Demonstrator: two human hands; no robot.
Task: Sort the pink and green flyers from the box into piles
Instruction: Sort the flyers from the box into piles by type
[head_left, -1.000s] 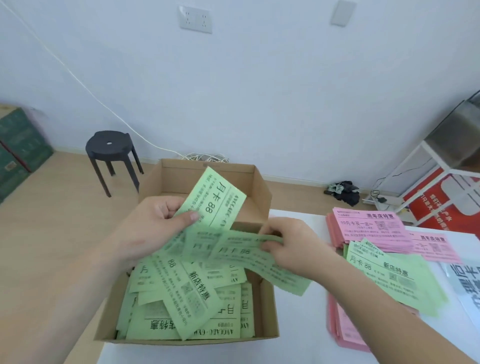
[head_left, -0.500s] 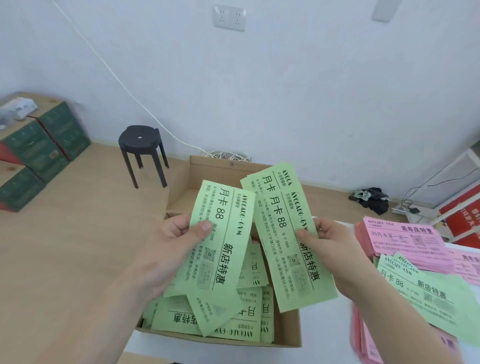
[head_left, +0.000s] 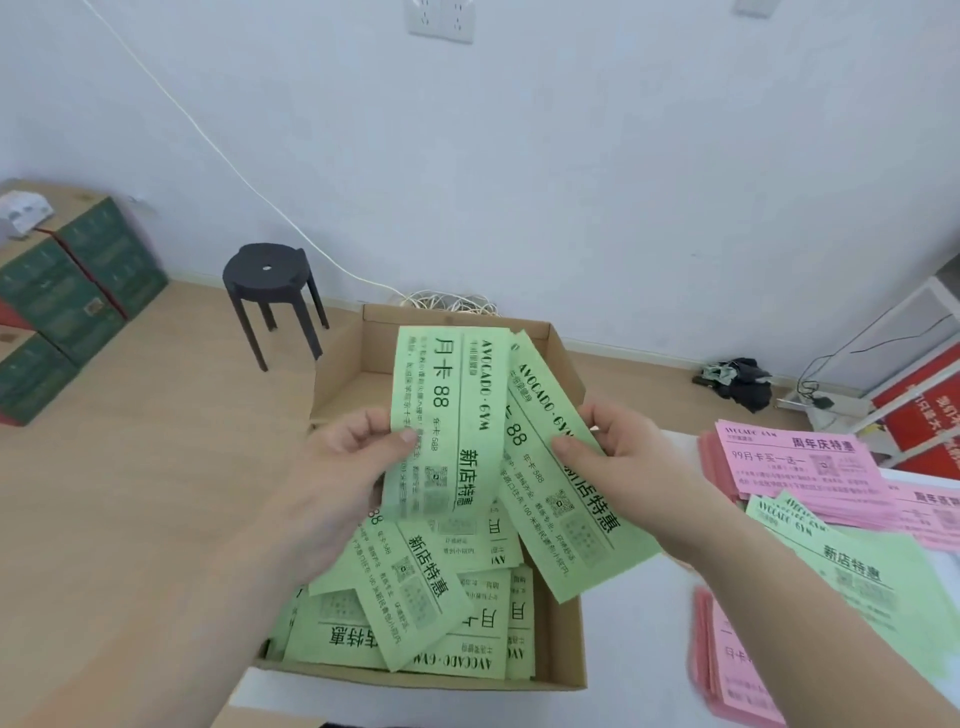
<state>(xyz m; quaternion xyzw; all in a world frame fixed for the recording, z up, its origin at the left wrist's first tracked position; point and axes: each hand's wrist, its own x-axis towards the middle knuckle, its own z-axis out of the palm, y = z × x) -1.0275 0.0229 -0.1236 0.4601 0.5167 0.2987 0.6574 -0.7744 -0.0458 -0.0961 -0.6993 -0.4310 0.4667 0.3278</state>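
Far left, green cartons (head_left: 78, 291) are stacked on the wooden floor, and a black stool (head_left: 270, 296) stands nearer the wall. A white cable (head_left: 208, 140) slants down the wall to a tangle behind the cardboard box (head_left: 340, 374), which sits open on the corner of the white table (head_left: 639, 649).

Over the box the left hand (head_left: 337, 467) pinches a green flyer (head_left: 447, 415) by its left edge, thumb pressed on the printed face and fingers curled behind, so the sheet stands nearly upright. Beneath it, loose green flyers (head_left: 415, 597) lie jumbled across the near half of the box bottom; I see no pink among them.

The right hand (head_left: 618, 457) grips a second green flyer (head_left: 561, 519) by its right edge, thumb on the front and fingers wrapped behind. That sheet tilts down to the right, its lower corner hanging past the box wall, and its left edge is tucked under the first flyer. There may be another sheet behind it; I cannot tell.

To the right on the table sits a pink pile (head_left: 795, 467), with a fanned green pile (head_left: 852, 566) just in front, overlapping it. More pink flyers (head_left: 727, 660) lie at the near edge, partly hidden by the forearm. On the floor beyond lies a dark cloth (head_left: 743, 379), and a red sign (head_left: 919, 421) leans at the far right.
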